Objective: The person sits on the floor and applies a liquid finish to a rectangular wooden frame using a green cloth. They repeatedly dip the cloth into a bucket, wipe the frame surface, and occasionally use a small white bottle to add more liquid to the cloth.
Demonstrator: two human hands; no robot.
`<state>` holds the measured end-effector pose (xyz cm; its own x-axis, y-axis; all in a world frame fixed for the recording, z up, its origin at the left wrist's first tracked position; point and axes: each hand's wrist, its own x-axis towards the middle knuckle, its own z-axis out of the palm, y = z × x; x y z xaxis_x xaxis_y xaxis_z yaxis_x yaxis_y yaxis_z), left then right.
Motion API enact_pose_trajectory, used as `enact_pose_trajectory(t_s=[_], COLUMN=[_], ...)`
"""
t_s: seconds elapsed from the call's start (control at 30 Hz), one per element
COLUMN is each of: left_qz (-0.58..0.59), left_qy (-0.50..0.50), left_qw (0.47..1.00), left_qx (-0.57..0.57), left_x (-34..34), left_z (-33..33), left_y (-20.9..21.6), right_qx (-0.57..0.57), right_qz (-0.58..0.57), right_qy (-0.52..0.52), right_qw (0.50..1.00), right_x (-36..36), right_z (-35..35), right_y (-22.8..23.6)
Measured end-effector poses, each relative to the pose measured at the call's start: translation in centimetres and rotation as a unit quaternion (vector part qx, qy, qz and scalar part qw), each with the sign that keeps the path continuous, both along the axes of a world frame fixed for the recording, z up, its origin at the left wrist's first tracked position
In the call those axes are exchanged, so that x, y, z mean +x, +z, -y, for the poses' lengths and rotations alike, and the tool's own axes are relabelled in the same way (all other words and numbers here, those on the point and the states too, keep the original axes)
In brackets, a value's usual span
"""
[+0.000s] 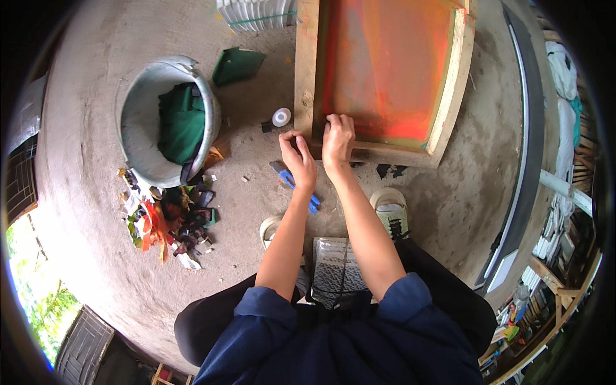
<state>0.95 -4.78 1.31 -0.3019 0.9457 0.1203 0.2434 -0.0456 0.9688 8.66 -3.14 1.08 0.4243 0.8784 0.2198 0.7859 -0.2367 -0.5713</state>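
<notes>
A wooden screen-printing frame [453, 96] lies in front of me, its mesh [378, 70] stained orange and red. My right hand [338, 142] is closed over the frame's near left corner, fingers curled to the inner side. Just left of it, my left hand [300, 162] is at the outer edge of that corner, thumb and fingers curled together. Whatever those left fingers may hold is too small or hidden to make out. Below the left hand, partly behind its wrist, is a blue-handled tool [287, 178]. Beyond that hand sits a small white round object [282, 117].
At left a grey bucket [138, 131] holds green cloth [181, 122], beside a heap of coloured scraps [160, 224]. A dark green piece [237, 66] lies farther off, near a strapped white stack [256, 13]. A silvery block [335, 269] sits between my legs; a long dark strip [526, 128] runs at right.
</notes>
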Motion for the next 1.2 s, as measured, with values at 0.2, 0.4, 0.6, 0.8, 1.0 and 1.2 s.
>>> enact_pose_trajectory(t_s=[0.2,0.4,0.6,0.8,1.0,1.2], left_qz=[0.105,0.137,0.070,0.041,0.035,-0.024], left_qy=[-0.008,-0.008,-0.081,-0.153,-0.201,-0.206], left_qw=[0.991,0.990,0.993,0.987,0.979,0.977], left_qx=[-0.080,0.021,0.047,0.033,-0.023,-0.057], left_x=[-1.3,-3.6,-8.0,-13.1,-15.6,-18.7], left_z=[0.6,-2.1,-5.3,-4.1,-2.4,-1.8], left_y=[2.2,10.4,23.5,29.9,31.0,28.6], right_qx=[0.005,-0.018,0.013,0.028,-0.018,-0.091], right_qz=[-0.566,-0.710,-0.626,-0.619,-0.642,-0.651], right_qy=[-0.056,0.162,0.227,0.281,0.313,0.284], right_qw=[0.823,0.685,0.746,0.733,0.699,0.698], right_x=[1.6,2.0,-2.6,-5.5,-6.1,-8.0], right_z=[-0.6,-4.7,-6.1,-3.1,-1.8,-3.5], right_y=[3.3,12.9,24.7,31.0,31.4,27.1])
